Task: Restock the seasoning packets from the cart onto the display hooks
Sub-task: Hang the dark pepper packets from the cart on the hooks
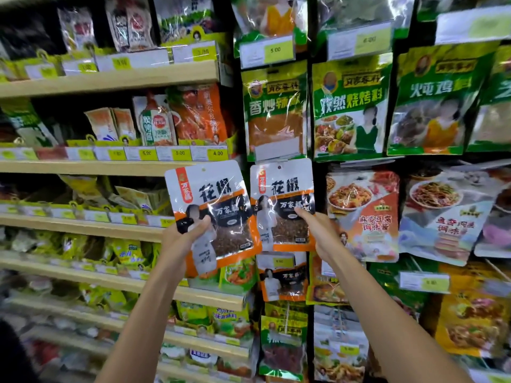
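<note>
A peppercorn packet [282, 189], pinched at its lower right by the right hand [320, 233], sits against the hanging display below green packets [276, 111], while just left the left hand [182, 236] grips a second packet [215, 194].

花椒 is printed in large black characters on the first packet [213, 208], which is gripped by the left hand [182, 239], and on the second packet [282, 205], which is pinched by the right hand [320, 233]. 万家 is read on the dark band below it on both. 孜然烧烤料 is shown in white on a green pouch [349, 111], and 炖鸡 on the neighbouring green pouch [434, 100]. 麻婆豆腐调味酱 is written in red on a pale pouch [367, 225]. 5.00 is marked on the hook price tag [275, 49] and 3.00 on the top-shelf price tag [203, 52]. 5.00, 5.00 and 4.00 are marked on the shelf-edge price tags [180, 153]. The remaining tags are too blurred to be read.
</note>
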